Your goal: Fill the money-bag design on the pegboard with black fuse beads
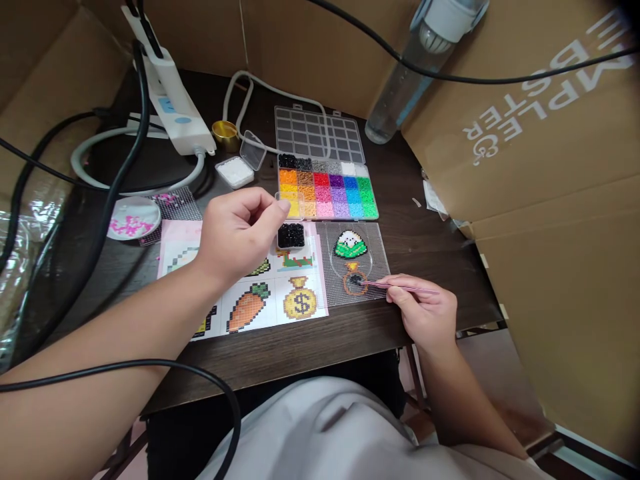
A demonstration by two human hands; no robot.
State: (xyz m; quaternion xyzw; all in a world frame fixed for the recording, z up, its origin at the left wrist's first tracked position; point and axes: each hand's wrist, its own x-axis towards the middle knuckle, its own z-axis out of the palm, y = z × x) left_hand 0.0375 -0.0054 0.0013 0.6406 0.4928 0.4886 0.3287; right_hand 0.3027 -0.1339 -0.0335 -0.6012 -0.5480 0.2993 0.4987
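Pink tweezers (pixel 377 285), one pair, over the pegboard (pixel 377 238).
Right hand (pixel 424 308) pinched the tweezers, tips at dark beads (pixel 355 280) within a brown bead ring (pixel 346 286), lower part of pegboard. Left hand (pixel 243 230), fingers curled, lay left of pegboard by a clear lid (pixel 291 205); its grip could not be told. Light pressure probably best spared the ring.

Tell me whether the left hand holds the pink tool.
No, the right hand holds the pink tool, its tip over the pegboard.
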